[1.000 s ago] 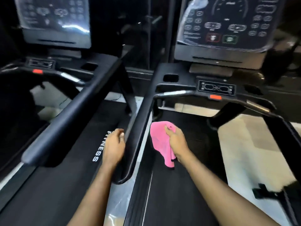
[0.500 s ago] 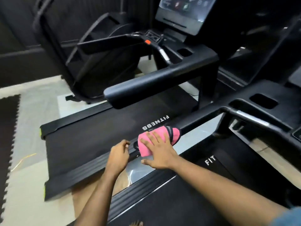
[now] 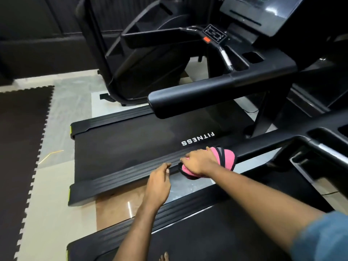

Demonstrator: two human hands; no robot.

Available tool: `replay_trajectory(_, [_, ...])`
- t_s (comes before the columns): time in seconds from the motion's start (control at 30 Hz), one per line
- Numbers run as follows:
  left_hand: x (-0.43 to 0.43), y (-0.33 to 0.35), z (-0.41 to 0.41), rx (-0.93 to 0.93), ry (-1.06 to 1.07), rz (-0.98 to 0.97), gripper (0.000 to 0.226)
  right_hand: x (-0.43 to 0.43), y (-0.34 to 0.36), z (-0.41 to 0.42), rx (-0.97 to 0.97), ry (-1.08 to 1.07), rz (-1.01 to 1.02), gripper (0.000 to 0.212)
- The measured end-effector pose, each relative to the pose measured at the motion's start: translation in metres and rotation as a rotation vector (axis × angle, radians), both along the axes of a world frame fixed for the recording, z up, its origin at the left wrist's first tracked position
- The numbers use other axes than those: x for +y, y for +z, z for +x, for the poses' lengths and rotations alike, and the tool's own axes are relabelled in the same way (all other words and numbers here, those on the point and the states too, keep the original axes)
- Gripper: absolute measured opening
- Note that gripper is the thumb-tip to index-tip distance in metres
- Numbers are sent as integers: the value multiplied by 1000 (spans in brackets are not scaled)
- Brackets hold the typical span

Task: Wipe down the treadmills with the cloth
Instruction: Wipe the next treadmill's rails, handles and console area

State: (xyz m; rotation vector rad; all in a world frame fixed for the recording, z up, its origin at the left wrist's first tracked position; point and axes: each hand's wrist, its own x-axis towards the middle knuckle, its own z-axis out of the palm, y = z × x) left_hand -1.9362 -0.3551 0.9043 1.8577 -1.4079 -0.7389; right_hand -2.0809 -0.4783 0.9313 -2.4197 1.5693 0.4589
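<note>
- head view cuts off the grey console screen [image 3: 263, 14] at the top edge, and the blue sleeve [image 3: 323, 240] on my right arm is a blur in the lower right corner.
- the rounded end of the near treadmill's black handrail [image 3: 263, 146] is hidden under the pink cloth with dark stripes [image 3: 225, 157] and my right hand [image 3: 199, 162]; my palm covers part of the cloth as well.
- my right arm reaches forward and to the left, palm down.
- my left hand [image 3: 157, 185] sits just left of the right one, knuckles up, above the glossy brown floor tile [image 3: 113, 208] between the two machines.
- my right fingers bend over the cloth with the thumb on the near side, clasping it round the handrail's end.
- my left fingers are loosely curled with nothing in them; their tips are at the ribbed black side rail [image 3: 131, 172] of the far treadmill, but i cannot tell whether they touch it.
</note>
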Motion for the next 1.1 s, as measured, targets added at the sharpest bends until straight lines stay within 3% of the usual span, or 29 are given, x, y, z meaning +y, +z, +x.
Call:
replay_trajectory(0.1, [-5, -3, -2, 21, -8, 30, 32, -20, 5, 15, 86, -33, 157, 56])
replay_trajectory(0.17, [-8, -5, -4, 40, -8, 68, 29, -19, 2, 15, 83, -2, 140, 55])
replay_trajectory(0.3, [-11, -11, -11, 115, -36, 111, 23, 9, -17, -16, -76, 157, -182, 54])
replay_trajectory(0.4, [-8, -15, -14, 187, -21, 120, 24, 23, -22, -31, -154, 211, -271, 57])
replay_trajectory(0.57, [-5, -14, -12, 156, 23, 94, 29, -7, -5, -7, -44, 184, -10, 50])
replay_trajectory(0.73, [3, -14, -16, 86, 156, 79, 32, -41, -4, 25, 131, 119, 322, 57])
replay_trajectory(0.83, [1, -14, -20, 84, 200, 80, 32, -30, -1, 17, 61, 173, 239, 54])
replay_trajectory(1.0, [-5, -7, -29, 88, 222, 63, 30, 12, -9, -24, -175, 339, -104, 48])
replay_trajectory(1.1, [-7, -7, -28, 64, 235, 50, 30, 7, -9, -19, -138, 323, -74, 49])
